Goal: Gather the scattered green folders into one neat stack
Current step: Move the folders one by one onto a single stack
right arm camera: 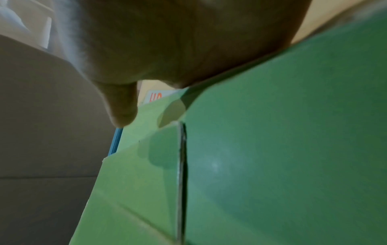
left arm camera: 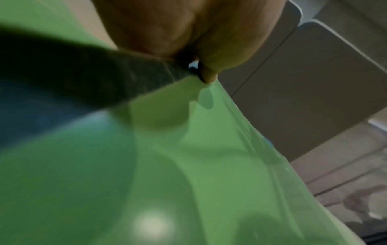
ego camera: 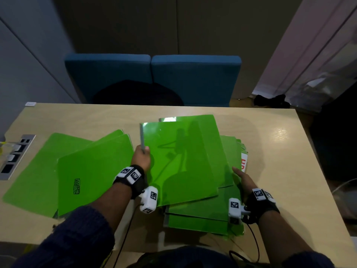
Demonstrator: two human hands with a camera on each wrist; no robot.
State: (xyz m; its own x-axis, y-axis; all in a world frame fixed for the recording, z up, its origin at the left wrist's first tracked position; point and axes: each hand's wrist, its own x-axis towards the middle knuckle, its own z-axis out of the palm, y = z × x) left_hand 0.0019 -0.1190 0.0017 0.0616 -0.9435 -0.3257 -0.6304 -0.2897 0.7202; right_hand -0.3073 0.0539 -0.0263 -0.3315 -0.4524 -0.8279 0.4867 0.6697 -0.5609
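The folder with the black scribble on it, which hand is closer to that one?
Left. The left hand grips the edge of a raised folder just right of the scribbled folder. The right hand rests at the pile's far right side.

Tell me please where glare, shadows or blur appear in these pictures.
Head view: sharp; glare on the top folder's far corners, with the person's shadow across it. Left wrist view: blurred, with a bright spot on the green folder. Right wrist view: soft and dim, the right hand dark.
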